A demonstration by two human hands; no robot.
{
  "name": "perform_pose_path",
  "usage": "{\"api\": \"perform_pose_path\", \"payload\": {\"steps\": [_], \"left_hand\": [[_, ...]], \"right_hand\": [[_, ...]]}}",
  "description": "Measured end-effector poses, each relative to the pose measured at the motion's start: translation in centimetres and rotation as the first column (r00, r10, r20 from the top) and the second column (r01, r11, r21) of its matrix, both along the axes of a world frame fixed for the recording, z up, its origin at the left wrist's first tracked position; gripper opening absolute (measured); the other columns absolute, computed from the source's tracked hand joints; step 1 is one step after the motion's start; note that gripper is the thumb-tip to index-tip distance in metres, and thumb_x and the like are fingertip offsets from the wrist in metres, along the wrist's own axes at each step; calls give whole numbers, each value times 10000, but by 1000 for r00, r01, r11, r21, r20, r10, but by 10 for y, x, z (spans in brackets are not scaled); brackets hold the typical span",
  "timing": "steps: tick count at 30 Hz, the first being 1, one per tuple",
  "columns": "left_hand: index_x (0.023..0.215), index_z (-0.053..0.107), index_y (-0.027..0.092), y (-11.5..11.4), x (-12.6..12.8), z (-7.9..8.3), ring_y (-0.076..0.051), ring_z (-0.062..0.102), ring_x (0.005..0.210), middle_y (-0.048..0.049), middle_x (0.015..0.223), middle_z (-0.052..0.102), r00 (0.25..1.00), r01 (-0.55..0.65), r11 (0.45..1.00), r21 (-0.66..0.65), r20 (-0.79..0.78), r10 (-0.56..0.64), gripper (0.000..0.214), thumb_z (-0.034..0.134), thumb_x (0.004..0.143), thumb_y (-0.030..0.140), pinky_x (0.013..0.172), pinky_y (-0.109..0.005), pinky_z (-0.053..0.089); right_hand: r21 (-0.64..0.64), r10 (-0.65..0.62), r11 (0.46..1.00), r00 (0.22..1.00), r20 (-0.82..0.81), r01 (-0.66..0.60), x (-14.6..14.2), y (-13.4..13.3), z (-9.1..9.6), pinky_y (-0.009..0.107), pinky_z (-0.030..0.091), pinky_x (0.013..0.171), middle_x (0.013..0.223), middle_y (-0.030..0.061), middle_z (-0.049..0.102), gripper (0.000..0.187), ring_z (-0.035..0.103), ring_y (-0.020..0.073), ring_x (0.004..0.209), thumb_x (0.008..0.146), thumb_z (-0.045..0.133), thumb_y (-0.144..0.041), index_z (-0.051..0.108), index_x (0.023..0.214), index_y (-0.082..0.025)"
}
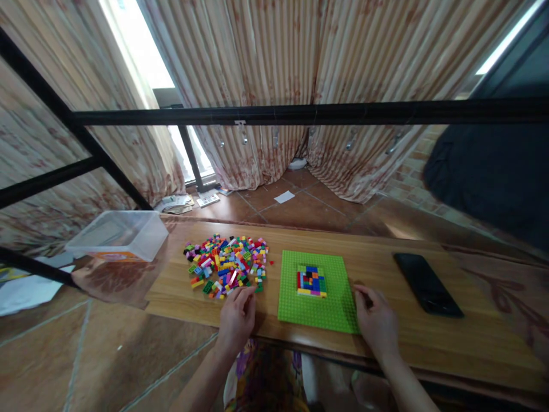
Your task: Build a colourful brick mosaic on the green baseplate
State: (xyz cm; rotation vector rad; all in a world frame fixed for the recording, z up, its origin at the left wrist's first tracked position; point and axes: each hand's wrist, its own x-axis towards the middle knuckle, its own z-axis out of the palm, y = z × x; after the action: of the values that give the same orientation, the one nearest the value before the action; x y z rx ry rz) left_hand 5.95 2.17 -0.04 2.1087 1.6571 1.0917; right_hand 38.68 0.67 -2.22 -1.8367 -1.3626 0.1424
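A green baseplate (332, 300) lies on the wooden table (463, 332), with a small block of coloured bricks (311, 281) built near its middle. To its left is a loose pile of many coloured bricks (226, 264). My left hand (237, 320) rests at the near edge of that pile, fingers curled down among the nearest bricks; what it pinches is hidden. My right hand (377, 321) lies beside the baseplate's near right corner, fingers bent, thumb touching the plate's edge.
A black phone (428, 283) lies flat on the table's right side. A clear plastic box (120, 234) sits at the table's left end. A black metal frame bar (300, 113) crosses above. Curtains hang behind, and papers lie on the tiled floor.
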Motion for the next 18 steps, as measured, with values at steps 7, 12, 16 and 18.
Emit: {"api": "perform_pose_path", "payload": {"steps": [7,12,16,18], "left_hand": [[1192,574,215,5,28,11,-201,584,1025,-89,1082,606,992,91,996,9,-91,-90,318,461,896,192,894,-353,512],[1309,495,253,21,76,28,-223,525,1099,-98,1188,534,926,311,948,-64,-206,-318,404,480,905,252,960,-404,465],[1283,519,251,33,97,26,-243,513,1087,-100,1219,511,883,353,931,-95,-297,-365,383,495,905,311,946,-437,455],[1272,525,263,35,100,23,-242,514,1062,-89,1207,519,874,347,932,-104,-326,-362,372,498,905,312,924,-435,459]], "right_hand": [[48,10,999,998,66,-14,1,-1,-4,350,476,733,906,121,675,331,623,226,796,891,440,-412,657,905,-163],[47,24,999,999,38,-25,0,-1,-2,342,474,745,895,111,672,306,623,218,806,893,452,-393,657,892,-165],[53,33,998,999,12,-33,-1,-1,-2,344,476,754,889,111,675,296,622,218,817,894,455,-383,657,888,-167],[58,33,998,999,6,-33,-1,-1,-2,349,476,753,890,114,678,298,622,220,817,894,455,-385,658,892,-167]]}}
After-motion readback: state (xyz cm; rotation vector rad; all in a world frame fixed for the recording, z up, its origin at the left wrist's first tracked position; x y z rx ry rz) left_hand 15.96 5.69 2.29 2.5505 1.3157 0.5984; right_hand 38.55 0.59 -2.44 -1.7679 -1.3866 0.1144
